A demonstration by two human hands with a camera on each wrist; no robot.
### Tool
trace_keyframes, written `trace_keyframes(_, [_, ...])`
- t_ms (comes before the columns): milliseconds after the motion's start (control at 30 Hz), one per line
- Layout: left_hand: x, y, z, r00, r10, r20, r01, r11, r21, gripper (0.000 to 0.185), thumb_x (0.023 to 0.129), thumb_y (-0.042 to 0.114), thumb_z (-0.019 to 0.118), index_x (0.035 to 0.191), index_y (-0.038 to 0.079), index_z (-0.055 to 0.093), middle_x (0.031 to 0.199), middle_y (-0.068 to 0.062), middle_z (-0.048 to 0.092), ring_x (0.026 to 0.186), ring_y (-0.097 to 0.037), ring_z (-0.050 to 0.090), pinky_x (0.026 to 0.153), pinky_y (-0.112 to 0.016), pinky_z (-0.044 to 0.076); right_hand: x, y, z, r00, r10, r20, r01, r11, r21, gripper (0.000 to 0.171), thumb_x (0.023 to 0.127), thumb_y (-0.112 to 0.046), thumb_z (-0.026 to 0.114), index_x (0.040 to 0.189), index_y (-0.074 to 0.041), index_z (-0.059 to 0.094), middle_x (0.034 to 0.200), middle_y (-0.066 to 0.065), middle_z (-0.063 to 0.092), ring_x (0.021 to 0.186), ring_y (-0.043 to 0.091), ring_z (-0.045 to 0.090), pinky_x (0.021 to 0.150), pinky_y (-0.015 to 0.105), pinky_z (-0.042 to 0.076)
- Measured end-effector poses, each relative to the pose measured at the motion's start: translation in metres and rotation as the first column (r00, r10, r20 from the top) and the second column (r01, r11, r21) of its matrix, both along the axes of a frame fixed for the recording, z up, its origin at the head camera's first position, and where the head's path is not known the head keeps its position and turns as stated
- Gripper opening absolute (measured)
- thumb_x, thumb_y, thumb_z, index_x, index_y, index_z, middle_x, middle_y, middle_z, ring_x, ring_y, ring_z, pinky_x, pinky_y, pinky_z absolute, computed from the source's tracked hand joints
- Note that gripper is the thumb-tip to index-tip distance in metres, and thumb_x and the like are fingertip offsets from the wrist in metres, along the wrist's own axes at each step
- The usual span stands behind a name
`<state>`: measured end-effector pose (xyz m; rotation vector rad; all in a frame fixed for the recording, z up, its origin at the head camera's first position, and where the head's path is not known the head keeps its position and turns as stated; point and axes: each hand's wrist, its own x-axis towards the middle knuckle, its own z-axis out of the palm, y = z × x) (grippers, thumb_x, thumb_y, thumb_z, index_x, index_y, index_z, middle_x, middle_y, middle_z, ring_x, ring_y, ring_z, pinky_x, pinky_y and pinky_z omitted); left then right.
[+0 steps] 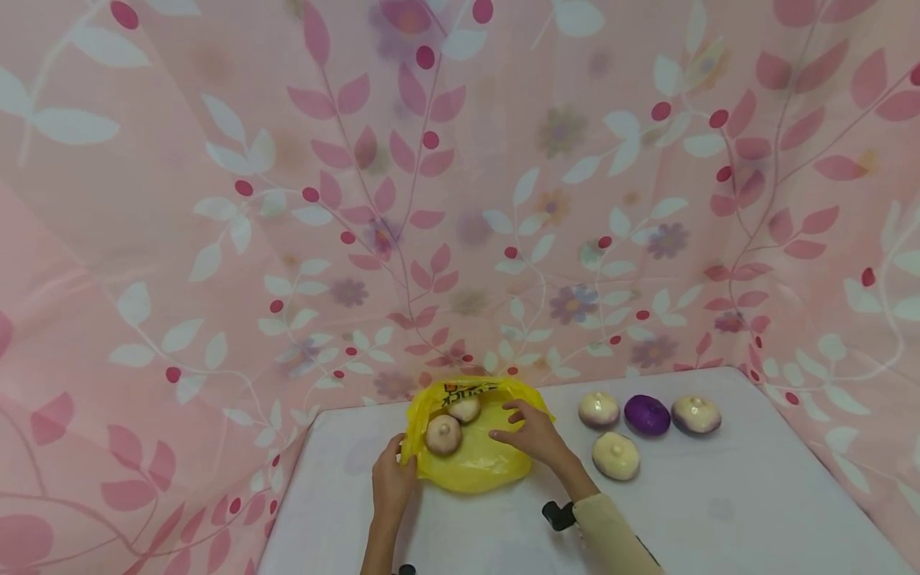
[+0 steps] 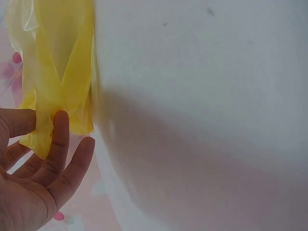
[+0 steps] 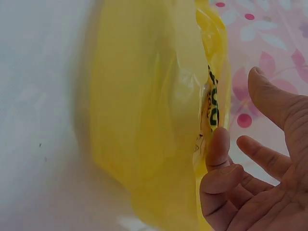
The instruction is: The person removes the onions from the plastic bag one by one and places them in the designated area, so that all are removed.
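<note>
A yellow plastic bag [image 1: 470,467] with dark print lies on the table, its mouth spread. Inside show two round, pale, turnip-like vegetables [image 1: 443,435], each with a small nub. My left hand [image 1: 393,479] holds the bag's left edge; in the left wrist view, thumb and fingers pinch the yellow film [image 2: 44,137]. Over the right side of the mouth is my right hand [image 1: 535,435], thumb and fingers apart and holding nothing. Seen from the right wrist, its bent fingers [image 3: 219,149] are right at the bag's rim, thumb well away.
To the right of the bag sit several more turnip-like vegetables: cream ones [image 1: 616,457] with purplish edges and a deep purple one [image 1: 648,415]. The white table [image 1: 719,503] ends at a pink floral curtain [image 1: 460,200] behind and at the sides.
</note>
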<state>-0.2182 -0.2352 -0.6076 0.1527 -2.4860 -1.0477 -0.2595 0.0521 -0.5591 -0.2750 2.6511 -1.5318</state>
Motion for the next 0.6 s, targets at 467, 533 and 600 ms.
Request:
trace_keyframes(467, [-0.001, 0.002, 0.000, 1.000, 0.014, 0.000, -0.014, 1.000, -0.013, 0.041, 0.081, -0.003, 0.075, 0.121, 0.001, 0.064, 0.106, -0.018, 0.069, 0.094, -0.036, 0.066, 0.085, -0.051, 0.053, -0.012, -0.036, 0.002, 0.998, 0.044, 0.052, -0.042, 0.999, -0.022, 0.066, 0.079, -0.036, 0.083, 0.128, -0.001, 0.055, 0.117, 0.021, 0.061, 0.100, 0.029, 0.060, 0.079, 0.042, 0.054])
trace_keyframes(533, [-0.001, 0.003, 0.000, 1.000, 0.017, -0.002, -0.017, 1.000, -0.016, 0.041, 0.081, -0.003, 0.075, 0.120, 0.001, 0.064, 0.106, -0.018, 0.069, 0.094, -0.036, 0.066, 0.085, -0.051, 0.053, -0.014, -0.042, 0.002, 0.997, 0.038, 0.064, -0.037, 0.999, -0.017, 0.068, 0.079, -0.037, 0.083, 0.128, 0.000, 0.054, 0.119, 0.021, 0.061, 0.101, 0.029, 0.060, 0.078, 0.041, 0.054])
trace_keyframes(600, [-0.001, 0.003, 0.000, 1.000, 0.017, -0.002, -0.017, 1.000, -0.015, 0.041, 0.081, -0.003, 0.075, 0.120, 0.001, 0.064, 0.105, -0.018, 0.069, 0.094, -0.036, 0.066, 0.085, -0.051, 0.053, -0.014, -0.048, 0.001, 0.997, 0.033, 0.076, -0.031, 0.999, -0.023, 0.069, 0.079, -0.036, 0.083, 0.128, 0.001, 0.053, 0.120, 0.022, 0.060, 0.100, 0.029, 0.060, 0.078, 0.041, 0.054])
